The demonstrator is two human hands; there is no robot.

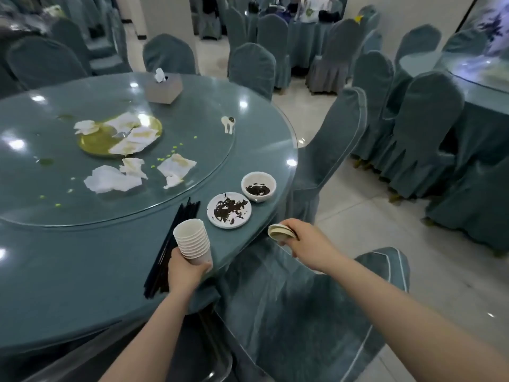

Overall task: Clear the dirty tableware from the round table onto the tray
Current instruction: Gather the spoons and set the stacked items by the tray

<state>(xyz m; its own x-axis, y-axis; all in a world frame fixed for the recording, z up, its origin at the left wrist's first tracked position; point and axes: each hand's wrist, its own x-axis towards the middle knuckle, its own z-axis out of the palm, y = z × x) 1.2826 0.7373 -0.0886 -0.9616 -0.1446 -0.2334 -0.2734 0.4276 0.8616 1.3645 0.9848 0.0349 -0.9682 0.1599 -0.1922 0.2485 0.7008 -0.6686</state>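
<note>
The left hand (185, 268) reaches forward over the near edge of the table (68, 285), fingers curled round the bottom of a stack of white cups (192, 239) held upright and slightly tilted. Black chopsticks (168, 252) lie on the table just behind that hand. The right hand (305, 241) stretches out just past the table rim, above a covered chair (303, 299), pinching a small stack of saucers (281, 232) on edge between thumb and fingers. Just beyond the hands, near the rim, sit a smeared plate (229, 210) and a dirty bowl (259, 186), close beside each other. On the glass turntable (192, 133) lie crumpled napkins (113, 179), a gold plate (99, 142) and a tissue box (164, 89).
</note>
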